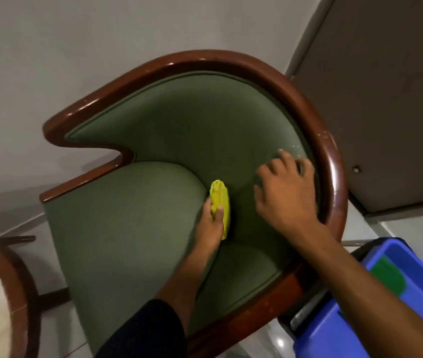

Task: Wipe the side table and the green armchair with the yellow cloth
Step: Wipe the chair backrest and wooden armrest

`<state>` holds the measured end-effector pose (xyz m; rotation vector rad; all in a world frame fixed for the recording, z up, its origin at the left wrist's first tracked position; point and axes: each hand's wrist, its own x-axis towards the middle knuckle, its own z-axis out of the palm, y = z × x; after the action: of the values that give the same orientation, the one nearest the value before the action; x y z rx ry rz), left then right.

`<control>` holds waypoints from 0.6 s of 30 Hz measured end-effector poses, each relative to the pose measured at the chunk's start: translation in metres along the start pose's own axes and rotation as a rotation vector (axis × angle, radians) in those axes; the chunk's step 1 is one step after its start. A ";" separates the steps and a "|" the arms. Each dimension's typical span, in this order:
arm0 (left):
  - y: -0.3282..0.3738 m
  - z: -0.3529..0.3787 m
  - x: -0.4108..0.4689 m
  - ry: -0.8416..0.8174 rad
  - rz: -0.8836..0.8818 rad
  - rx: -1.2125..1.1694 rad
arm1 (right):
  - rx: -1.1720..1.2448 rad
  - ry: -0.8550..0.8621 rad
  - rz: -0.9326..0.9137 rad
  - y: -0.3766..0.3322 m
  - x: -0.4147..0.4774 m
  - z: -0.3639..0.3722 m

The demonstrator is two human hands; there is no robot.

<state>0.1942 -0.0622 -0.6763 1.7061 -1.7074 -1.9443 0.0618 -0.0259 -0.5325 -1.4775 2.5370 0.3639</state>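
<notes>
The green armchair with a dark polished wooden frame fills the middle of the view. My left hand grips the bunched yellow cloth and presses it into the crease where the seat cushion meets the backrest. My right hand rests flat with fingers spread on the inner backrest, near the right wooden rim. The round side table, with a pale top and dark wooden edge, shows only partly at the lower left.
A blue plastic bin with a green patch on it stands close to the chair's right side. A grey wall runs behind the chair, and a brown panel stands at the upper right. Pale tiled floor shows below.
</notes>
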 end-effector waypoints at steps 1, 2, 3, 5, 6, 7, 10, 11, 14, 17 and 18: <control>0.001 0.006 0.002 -0.030 0.001 -0.065 | -0.043 -0.067 -0.077 -0.004 -0.003 0.001; 0.001 0.009 0.006 -0.012 0.007 -0.106 | -0.079 -0.110 -0.136 -0.008 -0.006 0.002; -0.001 0.011 0.012 0.040 0.009 -0.099 | -0.100 -0.115 -0.174 -0.011 -0.009 0.003; -0.006 0.012 0.019 0.158 -0.047 0.006 | -0.112 -0.041 -0.223 -0.007 -0.014 -0.003; -0.006 0.015 0.020 0.191 -0.085 0.042 | -0.092 0.025 -0.231 0.001 -0.019 -0.007; -0.006 0.020 0.021 0.206 -0.105 0.035 | -0.056 0.107 -0.221 0.012 -0.026 -0.009; -0.007 0.039 0.025 0.215 -0.142 0.081 | 0.070 0.196 -0.110 0.053 -0.052 -0.009; -0.005 0.048 0.028 0.212 -0.148 0.157 | 0.125 0.185 -0.068 0.069 -0.060 -0.007; 0.024 0.089 0.036 0.169 -0.069 0.276 | 0.345 0.260 0.037 0.118 -0.068 -0.008; 0.056 0.134 0.022 0.027 0.096 0.118 | 0.363 0.396 0.046 0.168 -0.061 -0.021; 0.067 0.145 0.011 -0.024 0.135 0.082 | 0.365 0.442 0.056 0.185 -0.058 -0.029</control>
<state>0.0472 0.0013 -0.6669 1.5518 -1.8827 -1.8687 -0.0719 0.1010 -0.4669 -1.4673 2.7692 -0.4492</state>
